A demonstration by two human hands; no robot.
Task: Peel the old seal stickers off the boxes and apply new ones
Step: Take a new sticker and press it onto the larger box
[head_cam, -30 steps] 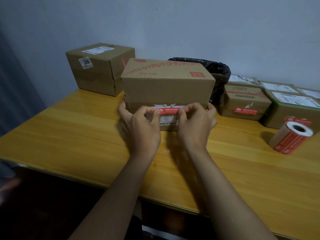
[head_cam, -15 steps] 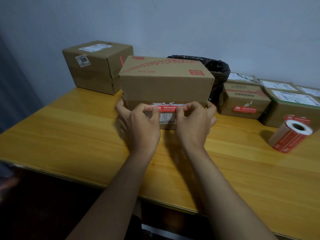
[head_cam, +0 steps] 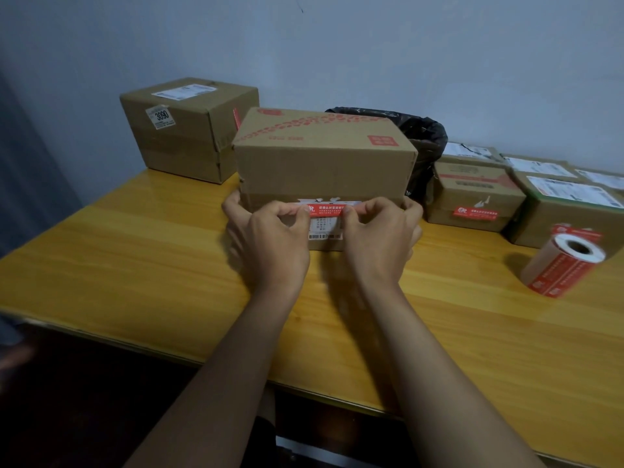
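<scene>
I hold the red rectangular seal sticker (head_cam: 326,210) on the front face of the brown cardboard box (head_cam: 324,163); left hand (head_cam: 270,238) and right hand (head_cam: 380,238) pinch its ends. I think uneven pressing can wrinkle it. Its long axis runs left-right, level with the tabletop (head_cam: 135,265).

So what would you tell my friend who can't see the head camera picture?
Two hands, left hand and right hand, hold a red seal sticker by its ends against the front of a cardboard box on a wooden table. More boxes, a black bag and a sticker roll sit around it.
</scene>
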